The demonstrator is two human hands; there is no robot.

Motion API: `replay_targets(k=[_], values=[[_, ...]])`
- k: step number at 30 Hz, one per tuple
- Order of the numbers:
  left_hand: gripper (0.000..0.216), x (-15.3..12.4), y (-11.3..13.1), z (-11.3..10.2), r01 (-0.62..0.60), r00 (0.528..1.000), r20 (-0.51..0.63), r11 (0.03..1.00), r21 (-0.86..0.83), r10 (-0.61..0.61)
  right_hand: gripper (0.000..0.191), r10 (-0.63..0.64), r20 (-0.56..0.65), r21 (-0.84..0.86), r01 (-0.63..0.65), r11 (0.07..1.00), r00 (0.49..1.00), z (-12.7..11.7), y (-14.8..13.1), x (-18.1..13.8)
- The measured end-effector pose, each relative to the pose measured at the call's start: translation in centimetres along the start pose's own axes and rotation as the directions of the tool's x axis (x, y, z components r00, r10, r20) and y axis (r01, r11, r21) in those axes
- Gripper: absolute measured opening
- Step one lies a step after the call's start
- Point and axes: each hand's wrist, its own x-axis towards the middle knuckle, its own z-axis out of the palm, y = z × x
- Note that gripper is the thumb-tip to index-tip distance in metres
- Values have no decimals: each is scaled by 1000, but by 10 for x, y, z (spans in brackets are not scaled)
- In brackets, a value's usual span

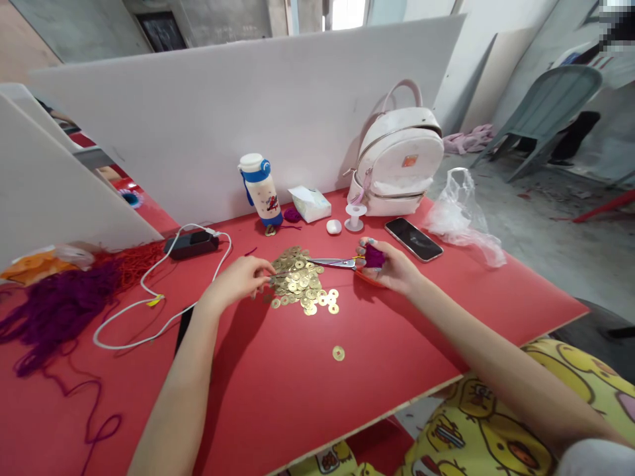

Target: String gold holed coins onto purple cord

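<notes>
Yellow-print lap; left hand grip narrow at coin pile, right hand grip around purple yarn.

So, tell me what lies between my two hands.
In the head view, a pile of brass coins fills the stretch between the left hand and the right hand, which grips purple yarn; scissors lie along the pile's far edge.

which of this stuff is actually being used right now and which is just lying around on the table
In use:
- left hand at the edge of the coin pile
- right hand gripping purple thread
- scissors, handle at that hand

Lying about:
- water bottle
- backpack
- phone
- tissue pack
- power bank
- plastic bag
- stray coin
</notes>
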Motion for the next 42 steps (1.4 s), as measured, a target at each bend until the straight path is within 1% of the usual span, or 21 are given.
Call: replay_targets(k=[3,5,7,8,10,12,14,16,19,21,22,24,26,28,30,32,33,35,38,41,42], values=[[14,1,-2,-5,8,999,-34,999,47,-6,17,-26,-44,-56,24,998,999,-3,-7,-2],[19,-1,6,-8,48,999,-18,999,-21,-48,21,-56,-41,-91,52,994,998,0,-8,-5],[29,-3,18,-6,72,997,-24,987,-143,-76,24,-72,6,-144,72,987,997,7,-6,-9],[33,-3,25,-3,49,997,-54,982,-184,-60,26,-65,43,-173,72,982,997,12,-4,-11],[32,-4,38,5,-7,994,-109,986,-166,-12,25,-28,142,-230,60,971,989,23,0,-18],[26,-3,48,16,-105,983,-162,986,-128,84,23,-5,226,-259,65,964,974,34,2,-24],[23,-3,56,29,-209,971,-160,960,-185,180,21,-2,294,-260,82,962,956,41,3,-30],[32,-2,61,42,-251,968,-77,905,-343,239,20,-10,343,-254,103,962,939,46,2,-34],[48,0,63,59,-148,954,161,860,-488,255,20,-35,376,-253,139,957,926,48,0,-36],[36,2,61,64,-82,934,264,862,-501,242,21,-49,368,-253,151,956,929,47,-1,-35],[28,3,60,64,-80,938,260,874,-479,229,22,-55,355,-250,152,956,933,46,-1,-34],[33,4,58,59,-122,965,163,902,-415,206,24,-52,317,-233,131,963,947,44,-1,-32],[39,4,58,49,-194,977,13,911,-364,214,26,-27,274,-205,86,975,961,43,0,-29],[37,3,59,40,-276,959,-147,919,-281,243,28,17,235,-171,24,985,972,40,3,-25],[34,0,60,33,-324,921,-290,925,-201,260,28,68,189,-107,-49,993,980,37,7,-21],[32,-2,62,29,-366,886,-386,899,-239,258,25,131,139,-2,-132,991,982,32,13,-16],[32,-3,63,28,-397,871,-422,864,-309,249,24,166,118,57,-173,983,979,29,16,-14],[34,-3,63,26,-458,852,-481,737,-498,205,22,220,105,148,-234,961,970,24,21,-11],[38,-4,62,19,-510,837,-543,449,-734,64,20,258,118,218,-279,935,959,17,24,-8],[36,-6,56,4,-566,811,-584,195,-801,-45,20,270,108,265,-289,920,957,11,23,-6],[36,-7,53,-2,-581,801,-597,181,-794,-49,20,269,111,277,-289,916,957,10,22,-5]])
